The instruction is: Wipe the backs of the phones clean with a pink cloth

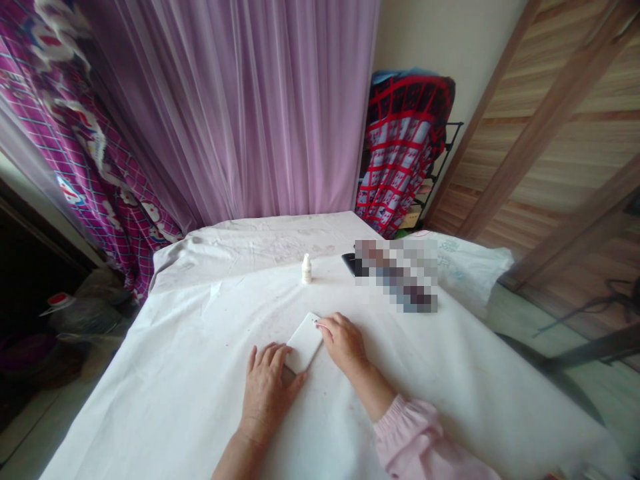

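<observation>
A flat white phone lies at a slant on the white tablecloth, with small dark marks at its far right corner. My left hand straddles its near end, fingers along the left edge and thumb by the near corner, holding it down. At the far right corner, my right hand is closed in a pinch against the phone. Something small and whitish seems to be at those fingertips, too small to name. Beyond the phone stands a little white dropper bottle, upright and capped, touched by neither hand.
A black object lies at the right beside a blurred-out patch. A white plastic bag covers the table's right edge. Purple curtains hang behind the table. A red checked cloth drapes over a rack at the back right.
</observation>
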### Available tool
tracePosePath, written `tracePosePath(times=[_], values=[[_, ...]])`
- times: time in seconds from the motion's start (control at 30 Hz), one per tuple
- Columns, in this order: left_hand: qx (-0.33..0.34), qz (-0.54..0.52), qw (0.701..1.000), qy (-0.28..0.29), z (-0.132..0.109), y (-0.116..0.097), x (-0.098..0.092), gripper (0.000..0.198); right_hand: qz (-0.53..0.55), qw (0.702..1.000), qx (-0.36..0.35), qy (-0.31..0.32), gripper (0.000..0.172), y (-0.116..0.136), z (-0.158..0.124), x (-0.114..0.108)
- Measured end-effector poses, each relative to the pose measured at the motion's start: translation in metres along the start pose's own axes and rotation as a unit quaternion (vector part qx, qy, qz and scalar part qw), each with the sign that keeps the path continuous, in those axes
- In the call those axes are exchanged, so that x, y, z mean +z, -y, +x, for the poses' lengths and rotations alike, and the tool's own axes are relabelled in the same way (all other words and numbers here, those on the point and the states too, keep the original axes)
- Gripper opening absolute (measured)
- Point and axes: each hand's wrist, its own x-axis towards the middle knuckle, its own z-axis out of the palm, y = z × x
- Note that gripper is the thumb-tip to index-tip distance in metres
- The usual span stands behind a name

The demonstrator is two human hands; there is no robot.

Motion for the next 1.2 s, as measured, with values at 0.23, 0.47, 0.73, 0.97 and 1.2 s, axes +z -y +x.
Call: tracePosePath(times=[0.23, 0.47, 0.73, 0.97, 1.2], values=[[0.002, -0.003, 1.000, 0.004, -0.001, 0.002, 0.002, 0.036, -0.002, 1.000, 0.019, -0.009, 0.023, -0.004, 0.004, 0.000], [0.004, -0.001, 1.000, 0.000, -0.001, 0.001, 0.002, 0.035, -0.010, 0.999, 0.036, -0.008, 0.024, -0.005, 0.005, -0.002], [0.018, -0.002, 1.000, -0.015, -0.003, 0.007, 0.006, 0.034, -0.002, 0.998, -0.058, -0.017, 0.020, 0.005, -0.003, 0.003], [0.019, -0.007, 1.000, -0.020, -0.002, 0.006, 0.005, 0.032, -0.008, 0.998, -0.066, -0.005, 0.021, 0.007, 0.001, 0.005], [0.022, -0.010, 1.000, -0.012, -0.003, 0.009, 0.008, 0.032, -0.020, 0.999, -0.025, -0.003, 0.022, 0.004, 0.009, 0.004]])
